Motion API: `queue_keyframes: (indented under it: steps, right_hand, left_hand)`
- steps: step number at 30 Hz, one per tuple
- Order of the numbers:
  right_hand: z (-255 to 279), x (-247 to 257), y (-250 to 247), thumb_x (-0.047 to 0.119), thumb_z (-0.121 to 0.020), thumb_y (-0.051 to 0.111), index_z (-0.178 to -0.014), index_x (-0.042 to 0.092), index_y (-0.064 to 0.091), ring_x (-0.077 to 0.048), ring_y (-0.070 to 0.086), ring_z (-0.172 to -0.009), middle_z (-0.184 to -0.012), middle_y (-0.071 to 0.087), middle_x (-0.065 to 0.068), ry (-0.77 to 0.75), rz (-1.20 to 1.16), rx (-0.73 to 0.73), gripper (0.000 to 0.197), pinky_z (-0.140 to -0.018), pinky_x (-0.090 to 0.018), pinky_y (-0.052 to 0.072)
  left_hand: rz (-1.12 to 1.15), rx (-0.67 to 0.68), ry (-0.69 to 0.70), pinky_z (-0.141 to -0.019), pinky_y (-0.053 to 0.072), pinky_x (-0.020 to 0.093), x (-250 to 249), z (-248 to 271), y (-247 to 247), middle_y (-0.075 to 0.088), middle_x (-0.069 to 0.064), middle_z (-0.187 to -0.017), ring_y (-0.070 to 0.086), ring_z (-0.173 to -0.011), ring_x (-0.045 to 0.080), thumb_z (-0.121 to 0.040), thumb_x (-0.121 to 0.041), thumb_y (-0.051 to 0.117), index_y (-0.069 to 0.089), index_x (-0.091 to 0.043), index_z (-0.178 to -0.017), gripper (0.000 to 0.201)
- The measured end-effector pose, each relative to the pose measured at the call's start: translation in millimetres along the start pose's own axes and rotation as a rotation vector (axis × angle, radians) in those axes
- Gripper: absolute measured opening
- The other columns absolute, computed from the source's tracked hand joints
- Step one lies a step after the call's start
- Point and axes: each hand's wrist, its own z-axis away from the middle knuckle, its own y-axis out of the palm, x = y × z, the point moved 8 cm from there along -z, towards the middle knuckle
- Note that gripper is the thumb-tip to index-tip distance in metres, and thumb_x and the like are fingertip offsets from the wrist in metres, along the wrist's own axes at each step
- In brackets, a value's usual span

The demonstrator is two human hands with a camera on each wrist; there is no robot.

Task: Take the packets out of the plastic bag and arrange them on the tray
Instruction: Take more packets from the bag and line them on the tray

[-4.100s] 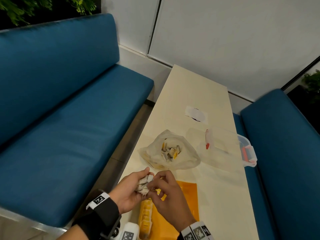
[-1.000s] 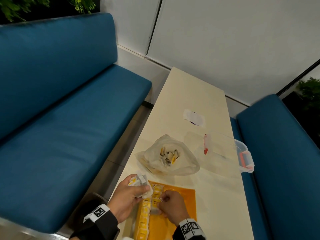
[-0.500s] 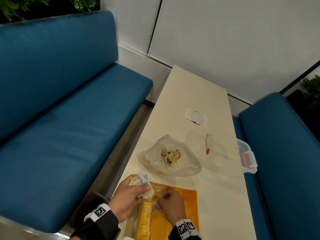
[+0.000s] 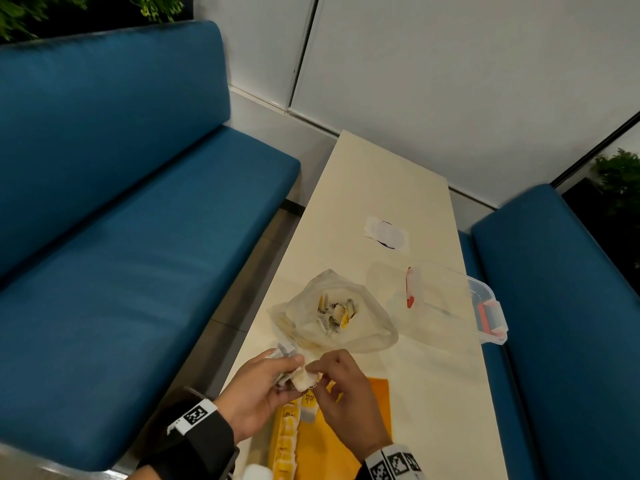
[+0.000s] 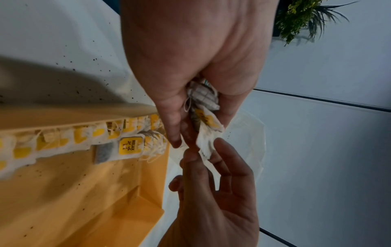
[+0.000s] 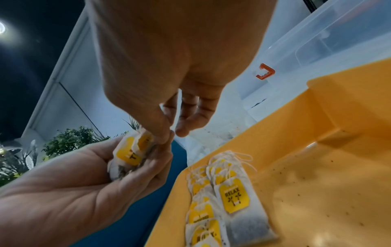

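My left hand (image 4: 273,375) grips a small bunch of white tea packets with yellow tags (image 4: 299,375), seen close in the left wrist view (image 5: 206,107) and the right wrist view (image 6: 129,152). My right hand (image 4: 320,370) pinches the corner of one packet of that bunch (image 5: 203,147) between thumb and forefinger. Both hands hover over the far left corner of the orange tray (image 4: 349,431). A row of packets (image 4: 285,434) lies along the tray's left side (image 6: 213,198). The plastic bag (image 4: 334,315) lies open beyond the hands with several packets inside.
A clear lidded box with red latches (image 4: 453,306) stands right of the bag, reaching over the table's right edge. A white paper patch (image 4: 386,233) lies farther back on the cream table (image 4: 433,393). Blue sofas (image 4: 121,237) flank the narrow table.
My right hand has come up off the tray's row of packets and now pinches a packet in my left hand's bunch. My left hand stays about where it was.
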Motion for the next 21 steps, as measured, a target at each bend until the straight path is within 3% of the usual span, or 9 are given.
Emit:
queue_keyframes:
  steps: [4,7,10,12,15,21]
  right_hand:
    - [0.1,1.7,-5.5,0.004,-0.085,0.07,-0.092,0.026,0.073,-0.01,0.062,-0.082,-0.094,0.057,0.012,0.0,-0.033,-0.051,0.023,-0.065,-0.014,0.046]
    - [-0.7,6.7,-13.7,0.004,-0.084,0.073,-0.088,0.022,0.075,-0.011,0.063,-0.08,-0.092,0.06,0.009,0.028,-0.066,-0.064,0.018,-0.065,-0.014,0.047]
    - [-2.7,-5.3,-29.8,0.004,-0.079,0.078,-0.078,0.019,0.075,-0.01,0.064,-0.074,-0.082,0.068,0.006,0.19,-0.167,-0.112,0.016,-0.066,-0.019,0.051]
    - [-2.5,-17.5,-29.3,0.004,-0.078,0.079,-0.077,0.012,0.074,-0.007,0.061,-0.063,-0.072,0.07,0.002,0.32,-0.238,-0.031,0.01,-0.062,-0.02,0.049]
    - [5.7,-34.9,-24.4,0.002,-0.081,0.076,-0.08,0.002,0.07,-0.014,0.052,-0.052,-0.06,0.066,-0.009,0.483,-0.362,0.048,0.006,-0.051,-0.023,0.039]
    - [19.3,-52.2,-17.5,-0.006,-0.084,0.067,-0.091,-0.014,0.056,-0.024,0.064,-0.061,-0.071,0.067,-0.029,0.602,-0.465,0.038,0.015,-0.048,-0.029,0.038]
  left_hand:
    - [-0.029,0.003,-0.017,-0.087,0.061,0.047,2.3,0.8,-0.4,0.072,0.024,-0.102,0.071,-0.086,0.03,-0.09,-0.004,0.071,0.059,0.009,-0.127,0.041]
    - [-0.04,-0.028,-0.008,-0.089,0.061,0.048,1.4,0.0,-6.6,0.073,0.026,-0.108,0.072,-0.093,0.035,-0.09,-0.004,0.071,0.06,0.007,-0.126,0.039]
    - [-0.029,-0.067,0.016,-0.089,0.061,0.048,-2.3,0.0,-14.7,0.074,0.025,-0.109,0.074,-0.099,0.035,-0.091,-0.003,0.07,0.062,0.005,-0.123,0.034]
    - [-0.02,-0.076,0.023,-0.089,0.061,0.047,-4.4,1.8,-17.1,0.074,0.024,-0.108,0.074,-0.103,0.035,-0.092,-0.002,0.069,0.062,0.004,-0.121,0.031]
    - [-0.006,-0.076,0.016,-0.088,0.061,0.046,-3.8,3.7,-17.9,0.074,0.025,-0.11,0.074,-0.105,0.035,-0.093,-0.002,0.067,0.062,0.004,-0.121,0.029]
    - [-0.048,-0.107,0.02,-0.089,0.06,0.044,0.5,5.0,-22.5,0.075,0.023,-0.108,0.074,-0.104,0.033,-0.092,-0.002,0.068,0.062,0.003,-0.122,0.03]
